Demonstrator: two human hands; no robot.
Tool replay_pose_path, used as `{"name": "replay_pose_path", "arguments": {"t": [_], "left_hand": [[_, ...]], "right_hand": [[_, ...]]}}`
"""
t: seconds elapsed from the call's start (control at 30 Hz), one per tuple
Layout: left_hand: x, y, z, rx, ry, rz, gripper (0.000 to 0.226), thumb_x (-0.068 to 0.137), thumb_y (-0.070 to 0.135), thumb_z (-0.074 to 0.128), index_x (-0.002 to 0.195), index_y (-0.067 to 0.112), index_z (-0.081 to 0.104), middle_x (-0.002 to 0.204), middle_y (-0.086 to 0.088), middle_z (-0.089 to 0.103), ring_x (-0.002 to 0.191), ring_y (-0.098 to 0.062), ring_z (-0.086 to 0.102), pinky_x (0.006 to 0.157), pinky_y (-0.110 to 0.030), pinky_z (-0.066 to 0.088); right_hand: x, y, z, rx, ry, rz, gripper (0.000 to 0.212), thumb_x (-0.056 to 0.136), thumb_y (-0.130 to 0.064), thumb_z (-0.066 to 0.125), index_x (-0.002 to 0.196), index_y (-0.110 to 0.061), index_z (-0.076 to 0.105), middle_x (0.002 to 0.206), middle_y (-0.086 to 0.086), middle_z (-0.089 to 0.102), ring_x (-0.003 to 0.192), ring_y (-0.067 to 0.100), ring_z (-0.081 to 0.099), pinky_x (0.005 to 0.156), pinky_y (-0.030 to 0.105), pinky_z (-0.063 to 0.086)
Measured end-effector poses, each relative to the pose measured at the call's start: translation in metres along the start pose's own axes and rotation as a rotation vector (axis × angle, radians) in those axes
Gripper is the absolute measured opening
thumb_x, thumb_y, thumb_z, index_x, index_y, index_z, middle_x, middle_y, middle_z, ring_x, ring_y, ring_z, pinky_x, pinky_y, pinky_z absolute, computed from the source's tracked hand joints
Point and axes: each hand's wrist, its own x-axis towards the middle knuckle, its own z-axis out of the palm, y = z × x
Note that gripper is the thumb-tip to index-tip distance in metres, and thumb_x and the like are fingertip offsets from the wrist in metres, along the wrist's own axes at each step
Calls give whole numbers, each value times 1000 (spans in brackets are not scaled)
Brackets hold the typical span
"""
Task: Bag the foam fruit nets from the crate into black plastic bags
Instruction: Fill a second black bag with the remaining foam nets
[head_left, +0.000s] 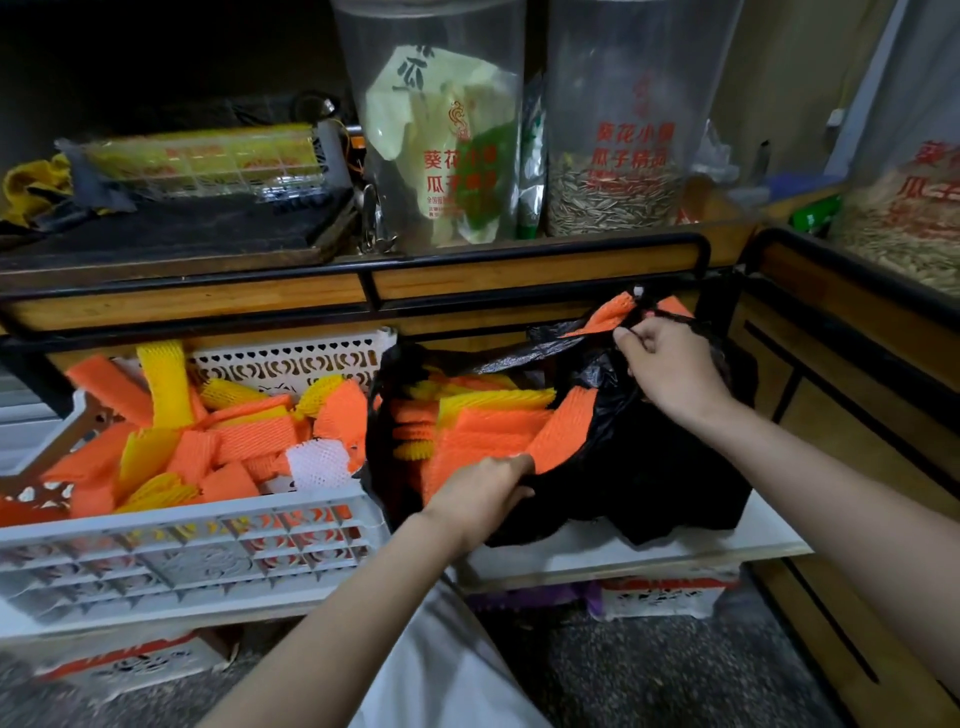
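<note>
The bag (649, 467) is being held open at both ends, right beside the crate (182, 545). The near rim is gripped by the left hand (483, 499), fingers curled over the black plastic. The far rim is pinched by the right hand (670, 364), thumb and fingers pressed together on a thin strip of it. Orange and yellow nets (483, 431) are seen piled to the bag's mouth, and plenty more are left in the crate.

Trouble could be expected from that fullness. If the rims are drawn together too fast, top nets could be squeezed out over the edge. One orange net (608, 314) is already poking up by the right hand and could be flicked behind the bag. The thin strip could be stretched or torn if it is pulled hard.

The left fingertips are tucked under plastic and cannot be made out. The bag's bottom is lost in black folds. How deep the crate's pile goes cannot be told, and its left end is cut off.
</note>
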Motion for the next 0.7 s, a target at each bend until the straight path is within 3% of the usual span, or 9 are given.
{"name": "replay_pose_path", "arguments": {"t": [0.13,0.23,0.33,0.43,0.53,0.7], "left_hand": [[-6,5,3,54,23,-12,19,96,23,45,109,10,47,108,-13,60,98,-35,55,71,-39,39],[-13,3,-4,191,90,44,19,92,23,49,106,10,52,109,-10,60,103,-30,52,82,-36,36],[-24,-1,-20,361,186,168,16,73,19,69,85,15,58,82,-3,63,78,-25,59,70,-31,36],[-39,-5,-44,462,312,242,18,65,18,71,76,17,57,70,1,56,66,-21,54,64,-28,27],[-60,-12,-79,489,471,306,9,75,19,50,80,14,56,74,-2,53,70,-22,50,68,-30,28],[-102,-68,-126,624,574,176,12,80,20,51,89,13,51,81,-5,52,80,-23,41,74,-35,31]], "right_hand": [[-4,-5,3,-251,-20,-15,33,95,-36,49,112,-9,50,98,12,63,92,36,60,70,37,46],[-12,-13,3,-421,7,-99,36,94,-32,53,120,-10,41,114,10,55,101,33,57,68,35,41],[-20,-23,6,-557,70,-257,33,90,-27,58,116,-9,48,116,12,48,111,31,48,79,36,40],[-27,-41,20,-476,147,-446,24,85,-20,63,105,-8,56,104,14,53,102,36,50,88,43,40],[-34,-73,38,-299,139,-625,14,86,-16,59,99,-11,57,99,10,55,95,31,52,84,39,39],[-43,-140,84,-103,44,-821,11,88,-12,53,99,-12,55,97,2,53,94,20,49,82,30,38]]}}
